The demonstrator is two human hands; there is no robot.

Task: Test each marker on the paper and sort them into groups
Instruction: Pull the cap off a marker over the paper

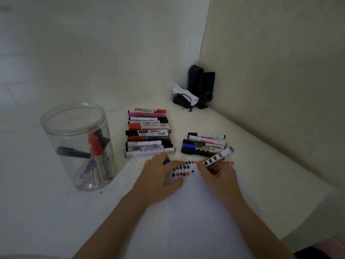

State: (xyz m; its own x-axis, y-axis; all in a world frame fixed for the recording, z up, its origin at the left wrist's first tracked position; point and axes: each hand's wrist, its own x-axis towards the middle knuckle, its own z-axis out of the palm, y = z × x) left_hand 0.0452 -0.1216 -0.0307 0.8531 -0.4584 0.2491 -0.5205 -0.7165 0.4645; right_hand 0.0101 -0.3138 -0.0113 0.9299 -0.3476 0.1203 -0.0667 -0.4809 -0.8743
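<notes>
Marker handling: the marker (214,159) looks light and stiff, a smooth plastic barrel that could roll if set down loose; my read is that the mid-barrel, just above the tip, is the place to hold it for writing.
Marker look: white barrel with dark printed squares along it, a blue-purple end pointing to the upper right, blue tip down near the paper.
Marker place: centre of the frame, slanted, tip low at the left and tail high at the right, over the top edge of the paper (196,212).
Right hand: the right hand (217,174) grips the marker low on the barrel, fingers curled round it, writing pose.
Left hand: the left hand (160,171) lies on the paper with fingers bent over a small blue piece, likely the cap (166,161); whether it is pinched or just covered, I cannot tell for sure.
Test marks: two short rows of black and red scribbles (182,171) run along the paper's top, between the two hands and on to the right.
Big pile: a long stack of markers (148,133) sits just above the left hand, upper centre, red, pink, black and white barrels side by side.
Small pile: a shorter group (204,143) lies just above the right hand, black, blue and red ones.
Jar: a clear jar (78,146) at the left holds a few more markers, so by my guess sorting is well along but not done.
Corner: dark speakers (201,85) stand in the upper right corner, by a crumpled white tissue.
</notes>
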